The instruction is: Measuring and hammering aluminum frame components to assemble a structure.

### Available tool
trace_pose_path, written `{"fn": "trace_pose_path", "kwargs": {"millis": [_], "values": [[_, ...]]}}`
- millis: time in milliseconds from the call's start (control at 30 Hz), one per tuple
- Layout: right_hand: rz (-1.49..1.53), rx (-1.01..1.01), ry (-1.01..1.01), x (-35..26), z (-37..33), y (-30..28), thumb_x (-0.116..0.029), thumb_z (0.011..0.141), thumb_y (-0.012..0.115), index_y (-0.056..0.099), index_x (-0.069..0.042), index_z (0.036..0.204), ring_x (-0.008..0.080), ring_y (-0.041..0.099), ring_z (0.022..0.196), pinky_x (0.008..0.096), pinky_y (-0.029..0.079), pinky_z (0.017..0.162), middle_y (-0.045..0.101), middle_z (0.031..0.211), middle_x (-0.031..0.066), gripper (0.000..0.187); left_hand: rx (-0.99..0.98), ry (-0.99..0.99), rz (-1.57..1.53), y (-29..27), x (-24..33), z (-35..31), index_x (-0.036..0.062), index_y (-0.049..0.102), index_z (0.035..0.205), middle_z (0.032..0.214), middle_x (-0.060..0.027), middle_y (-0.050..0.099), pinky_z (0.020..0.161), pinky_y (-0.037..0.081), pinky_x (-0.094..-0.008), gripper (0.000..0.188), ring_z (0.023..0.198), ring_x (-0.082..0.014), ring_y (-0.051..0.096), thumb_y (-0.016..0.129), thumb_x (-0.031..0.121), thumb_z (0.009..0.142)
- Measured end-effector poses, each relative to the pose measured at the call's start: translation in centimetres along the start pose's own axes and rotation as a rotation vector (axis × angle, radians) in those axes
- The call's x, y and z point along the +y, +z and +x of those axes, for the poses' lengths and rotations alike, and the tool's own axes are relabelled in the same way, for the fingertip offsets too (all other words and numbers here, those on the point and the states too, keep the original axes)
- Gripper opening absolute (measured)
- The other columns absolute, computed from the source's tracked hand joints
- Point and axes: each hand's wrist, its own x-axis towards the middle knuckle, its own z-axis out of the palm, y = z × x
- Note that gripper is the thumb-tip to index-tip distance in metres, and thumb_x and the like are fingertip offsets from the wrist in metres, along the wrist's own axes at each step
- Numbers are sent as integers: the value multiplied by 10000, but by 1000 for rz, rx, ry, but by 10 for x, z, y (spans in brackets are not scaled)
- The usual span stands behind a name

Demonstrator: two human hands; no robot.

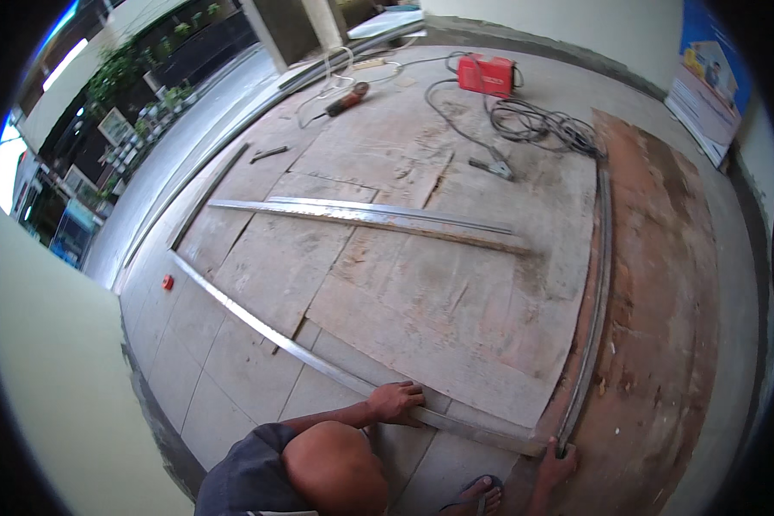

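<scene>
A long silvery metal tube [267,334] lies across the floor in front of me, running from far left to near right. My left hand [396,402] is closed over it, fingers curled around its edge. At its right end, the tube meets a second metal tube [600,284] that stretches away along the right side. My right hand [556,464] grips this corner, thumb against the tube ends; its other fingers are partly hidden. A darker metal bar [206,199] extends from the far left end. My bent knee and sandalled foot [483,494] show below.
Metal bars [361,217] lie on worn boards [456,301] mid-floor. Behind them are a red welding machine [486,76], coiled cables [542,125], a clamp [494,168] and an angle grinder [348,99]. A red tape measure [168,282] sits left; a reddish-brown board [662,284] lies right.
</scene>
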Motion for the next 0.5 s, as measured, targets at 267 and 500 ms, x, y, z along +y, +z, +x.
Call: {"fn": "trace_pose_path", "kwargs": {"millis": [267, 500], "values": [[64, 56, -35, 15, 2, 13, -335, 815, 806, 600, 47, 890, 300, 570, 785, 441, 472, 753, 614, 821, 167, 441, -17, 60, -19, 3, -8, -8, 91, 557, 1065, 1089, -108, 564, 876, 524, -440, 531, 1076, -320, 574, 723, 530, 818], [168, -42, 47, 10, 6, 20, -419, 780, 820, 601, 9, 986, 327, 584, 855, 454, 472, 817, 606, 891, 183, 523, 71, -23, -12, -10, 3, -11, 145, 684, 1033, 995, -66, 643, 795, 567, -429, 486, 978, -306, 637, 809, 497, 723]]}}
